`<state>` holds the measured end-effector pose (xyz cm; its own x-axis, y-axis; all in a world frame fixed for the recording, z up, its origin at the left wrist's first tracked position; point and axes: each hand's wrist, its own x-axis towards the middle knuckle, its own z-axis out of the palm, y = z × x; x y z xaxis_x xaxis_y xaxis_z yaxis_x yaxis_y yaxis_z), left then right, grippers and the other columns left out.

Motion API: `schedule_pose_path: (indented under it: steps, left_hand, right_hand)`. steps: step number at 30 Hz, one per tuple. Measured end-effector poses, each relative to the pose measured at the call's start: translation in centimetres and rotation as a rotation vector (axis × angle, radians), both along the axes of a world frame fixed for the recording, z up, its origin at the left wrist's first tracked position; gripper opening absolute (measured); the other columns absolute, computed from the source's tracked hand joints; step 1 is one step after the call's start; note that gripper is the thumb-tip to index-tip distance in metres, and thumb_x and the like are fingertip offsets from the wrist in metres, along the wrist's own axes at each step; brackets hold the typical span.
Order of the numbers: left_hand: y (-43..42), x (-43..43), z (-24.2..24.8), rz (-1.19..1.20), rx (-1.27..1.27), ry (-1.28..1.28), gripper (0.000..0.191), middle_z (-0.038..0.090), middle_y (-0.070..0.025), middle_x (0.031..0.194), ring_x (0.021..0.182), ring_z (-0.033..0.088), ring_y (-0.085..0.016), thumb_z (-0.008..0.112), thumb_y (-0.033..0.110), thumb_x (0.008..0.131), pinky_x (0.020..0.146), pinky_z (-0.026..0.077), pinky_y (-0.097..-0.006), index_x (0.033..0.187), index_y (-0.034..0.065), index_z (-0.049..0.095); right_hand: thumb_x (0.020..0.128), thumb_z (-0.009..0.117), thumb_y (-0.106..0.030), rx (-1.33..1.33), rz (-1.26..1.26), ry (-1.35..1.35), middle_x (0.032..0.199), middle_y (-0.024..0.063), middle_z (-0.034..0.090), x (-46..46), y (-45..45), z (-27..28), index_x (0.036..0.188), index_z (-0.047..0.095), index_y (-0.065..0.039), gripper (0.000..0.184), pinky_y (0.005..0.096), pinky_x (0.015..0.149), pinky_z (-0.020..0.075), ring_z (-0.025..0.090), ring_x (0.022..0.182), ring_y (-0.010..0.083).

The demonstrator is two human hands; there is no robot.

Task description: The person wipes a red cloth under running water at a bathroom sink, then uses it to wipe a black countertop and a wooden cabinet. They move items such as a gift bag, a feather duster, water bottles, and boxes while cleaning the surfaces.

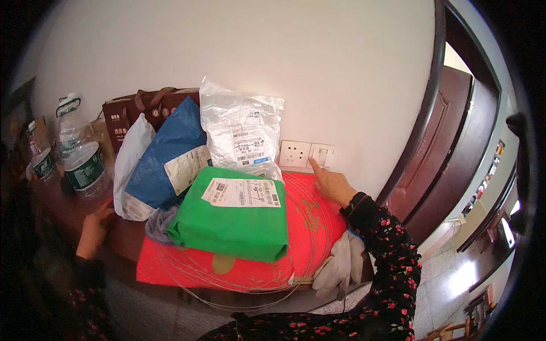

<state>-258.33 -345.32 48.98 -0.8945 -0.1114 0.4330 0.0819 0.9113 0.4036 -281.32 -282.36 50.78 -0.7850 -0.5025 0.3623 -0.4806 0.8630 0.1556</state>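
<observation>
My right hand (335, 185) reaches to the wall, its index finger extended to the left edge of a white light switch plate (326, 156), beside a white wall socket (294, 153). My left hand (97, 221) rests on the dark tabletop near a white plastic parcel (132, 166); whether it holds anything cannot be told. Between the hands, a green wrapped parcel (239, 236) with a label lies on a flat red package (170, 266) ringed by loops of thin wire. Behind it are a blue parcel (166, 145) and a silvery plastic mailer (243, 115) leaning upright against the wall.
Large clear plastic bottles (85, 166) and a smaller bottle (42, 160) stand at the left. A brown paper gift bag (117, 113) is behind the parcels. Pale work gloves (339, 264) hang at the table's right corner. A dark red door (443, 128) is at the right.
</observation>
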Motion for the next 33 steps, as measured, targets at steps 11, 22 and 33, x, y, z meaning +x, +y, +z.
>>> schedule_pose_path:
  steps: [11,22,33]
  left_hand:
    - [-0.1,-0.6,-1.2,0.078,0.013,0.046,0.042,0.065,-0.0181,0.124,0.123,0.058,-0.026,0.045,-0.016,0.081,0.098,0.047,-0.0345,0.112,-0.0011,0.068]
    - [-0.1,-0.5,-1.2,0.049,0.071,0.057,0.038,0.062,-0.0155,0.130,0.123,0.058,-0.032,0.051,-0.013,0.082,0.099,0.047,-0.0359,0.112,0.0033,0.069]
    - [-0.8,-1.0,-1.9,-0.041,-0.186,0.209,0.034,0.062,-0.0129,0.126,0.110,0.060,-0.037,0.057,-0.003,0.077,0.093,0.049,-0.0445,0.107,0.0068,0.068]
  right_hand:
    - [0.086,0.048,-0.011,0.082,-0.097,-0.088,0.088,0.0243,0.068,-0.3,-0.2,0.0,0.149,0.022,0.005,0.070,0.0506,0.068,0.0544,0.068,0.078,0.0401]
    - [0.089,0.045,-0.013,0.165,-0.093,-0.103,0.095,0.0287,0.067,-1.3,0.6,-1.0,0.149,0.025,0.003,0.066,0.0516,0.073,0.0542,0.066,0.084,0.0422]
    - [0.090,0.061,-0.014,-0.635,-0.242,-0.528,0.117,0.0114,0.062,3.9,7.4,6.5,0.142,0.046,-0.006,0.054,0.0287,0.069,0.0508,0.063,0.088,0.0184]
